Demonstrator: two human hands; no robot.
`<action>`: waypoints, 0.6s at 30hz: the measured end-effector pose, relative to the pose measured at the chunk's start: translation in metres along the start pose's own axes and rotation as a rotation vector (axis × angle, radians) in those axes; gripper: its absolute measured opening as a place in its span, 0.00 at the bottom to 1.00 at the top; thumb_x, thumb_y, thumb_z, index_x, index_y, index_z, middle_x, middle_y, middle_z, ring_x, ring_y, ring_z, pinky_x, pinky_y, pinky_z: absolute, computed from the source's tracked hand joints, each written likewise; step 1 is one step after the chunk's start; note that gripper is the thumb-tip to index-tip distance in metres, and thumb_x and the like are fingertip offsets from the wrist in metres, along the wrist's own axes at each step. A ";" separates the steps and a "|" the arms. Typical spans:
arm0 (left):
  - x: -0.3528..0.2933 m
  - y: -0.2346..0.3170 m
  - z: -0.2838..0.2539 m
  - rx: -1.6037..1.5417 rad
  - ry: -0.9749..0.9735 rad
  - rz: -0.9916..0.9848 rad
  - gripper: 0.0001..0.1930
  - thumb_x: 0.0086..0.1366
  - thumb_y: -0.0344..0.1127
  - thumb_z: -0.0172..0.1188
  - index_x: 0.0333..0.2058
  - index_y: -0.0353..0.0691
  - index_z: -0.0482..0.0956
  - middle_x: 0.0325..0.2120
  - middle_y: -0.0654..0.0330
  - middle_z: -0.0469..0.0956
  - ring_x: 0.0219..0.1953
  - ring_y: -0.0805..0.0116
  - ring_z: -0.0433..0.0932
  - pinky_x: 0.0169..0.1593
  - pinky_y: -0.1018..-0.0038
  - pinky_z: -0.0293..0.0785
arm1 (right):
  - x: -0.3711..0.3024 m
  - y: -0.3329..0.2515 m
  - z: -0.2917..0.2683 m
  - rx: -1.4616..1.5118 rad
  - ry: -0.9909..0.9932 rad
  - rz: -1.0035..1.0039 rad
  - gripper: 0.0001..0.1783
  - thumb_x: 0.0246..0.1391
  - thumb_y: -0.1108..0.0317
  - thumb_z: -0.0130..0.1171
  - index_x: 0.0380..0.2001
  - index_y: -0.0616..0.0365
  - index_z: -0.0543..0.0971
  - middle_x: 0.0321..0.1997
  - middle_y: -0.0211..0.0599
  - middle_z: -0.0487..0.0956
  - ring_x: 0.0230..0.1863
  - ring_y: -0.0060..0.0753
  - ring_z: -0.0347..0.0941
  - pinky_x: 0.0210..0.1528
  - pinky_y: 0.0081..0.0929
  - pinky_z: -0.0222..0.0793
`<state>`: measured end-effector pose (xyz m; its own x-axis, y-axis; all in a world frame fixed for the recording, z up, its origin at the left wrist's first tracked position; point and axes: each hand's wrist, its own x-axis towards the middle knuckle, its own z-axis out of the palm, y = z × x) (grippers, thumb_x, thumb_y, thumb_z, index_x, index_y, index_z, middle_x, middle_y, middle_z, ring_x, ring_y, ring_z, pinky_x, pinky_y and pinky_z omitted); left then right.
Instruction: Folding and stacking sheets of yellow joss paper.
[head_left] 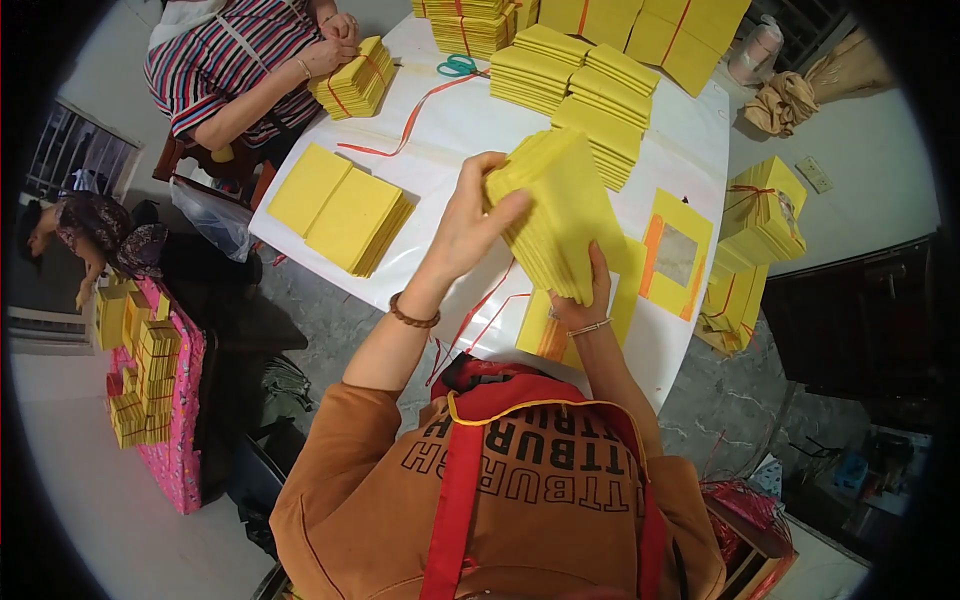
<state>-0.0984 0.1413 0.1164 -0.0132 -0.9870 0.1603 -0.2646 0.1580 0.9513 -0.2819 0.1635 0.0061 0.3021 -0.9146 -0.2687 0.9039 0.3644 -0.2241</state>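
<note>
A thick stack of yellow paper sheets or packets (560, 205) is held tilted above the white table. My left hand (480, 215) grips its upper left side, thumb across the front face. At the lower right corner, my right hand (588, 290) closes on the same stack, most of its fingers hidden. Beneath it lie flat yellow pieces with an orange strip (552, 338), partly covered by the stack and my right hand. Just right of them rests a yellow sheet with a pale panel and orange bands (674, 256). Left of my hands sits another yellow stack (350, 210).
Several yellow stacks (540, 68) stand toward the far side of the white table (440, 130), near green scissors (458, 66) and a red ribbon (410, 125). A person in stripes (250, 60) handles a tied bundle (355, 80). At left, another person bends by a pink-covered table (185, 430).
</note>
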 end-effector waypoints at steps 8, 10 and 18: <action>-0.012 -0.055 -0.048 -0.511 -0.255 -0.081 0.56 0.43 0.32 0.70 0.65 0.45 0.38 0.60 0.52 0.55 0.61 0.63 0.56 0.62 0.69 0.53 | 0.032 -0.030 0.025 -1.035 -0.216 -0.385 0.38 0.43 0.69 0.64 0.56 0.59 0.57 0.50 0.37 0.70 0.52 0.29 0.67 0.54 0.27 0.64; 0.002 -0.078 -0.060 -0.390 -0.304 -0.134 0.54 0.43 0.29 0.69 0.64 0.42 0.40 0.59 0.54 0.56 0.60 0.64 0.56 0.61 0.69 0.53 | 0.055 -0.037 0.035 -1.242 -0.351 -0.421 0.43 0.40 0.68 0.67 0.58 0.59 0.55 0.51 0.37 0.69 0.52 0.30 0.67 0.54 0.26 0.64; 0.023 -0.225 -0.009 -0.261 -0.049 -0.118 0.41 0.43 0.19 0.66 0.56 0.36 0.53 0.50 0.56 0.66 0.54 0.66 0.65 0.57 0.71 0.62 | 0.154 -0.062 -0.003 -1.817 -0.355 0.102 0.50 0.30 0.70 0.73 0.57 0.63 0.55 0.48 0.44 0.72 0.56 0.34 0.65 0.57 0.30 0.62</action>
<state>-0.0300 0.0835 -0.0918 -0.0452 -0.9983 0.0372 -0.0104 0.0377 0.9992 -0.2921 0.0006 -0.0245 0.5866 -0.7813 -0.2131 -0.4428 -0.0891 -0.8922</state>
